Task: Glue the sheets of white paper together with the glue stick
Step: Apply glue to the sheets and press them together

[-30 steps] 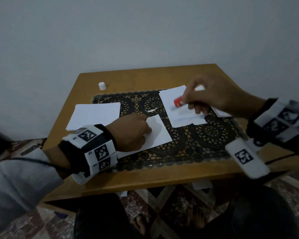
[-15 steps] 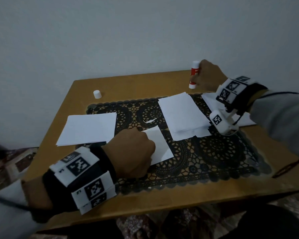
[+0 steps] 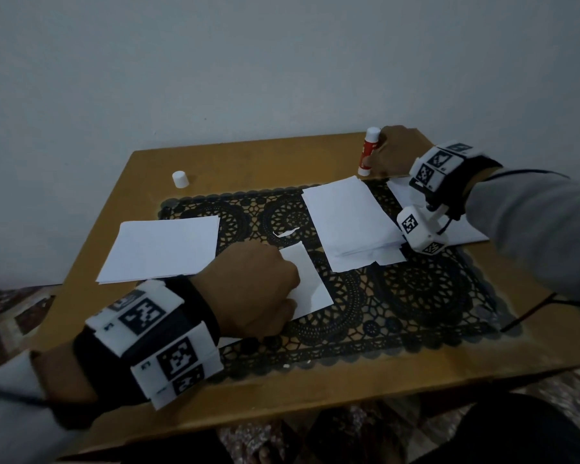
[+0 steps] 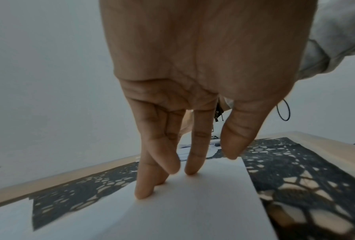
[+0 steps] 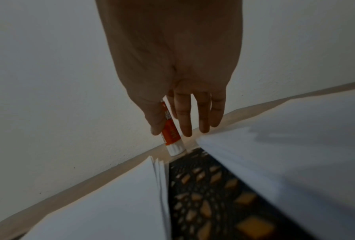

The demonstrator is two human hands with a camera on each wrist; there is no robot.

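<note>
My left hand (image 3: 258, 289) rests on a small white sheet (image 3: 310, 283) on the black lace mat. In the left wrist view its straight fingertips (image 4: 190, 168) press down on that sheet (image 4: 193, 203). At the table's far right edge my right hand (image 3: 390, 152) holds the red and white glue stick (image 3: 367, 152) upright, base on the wood. The right wrist view shows thumb and forefinger of that hand (image 5: 168, 128) pinching the stick (image 5: 171, 136); the other fingers are straight. A stack of white sheets (image 3: 345, 226) lies mid-mat.
The stick's white cap (image 3: 180, 179) stands at the back left of the wooden table (image 3: 315, 390). Another paper stack (image 3: 161, 249) lies at the left, and more sheets (image 3: 462, 234) lie under my right wrist. A torn scrap (image 3: 285, 233) sits on the mat (image 3: 416, 296).
My right hand carried the glue stick from over the middle stack to the table's far right edge and stood it upright there. My left hand stayed on the small sheet.
</note>
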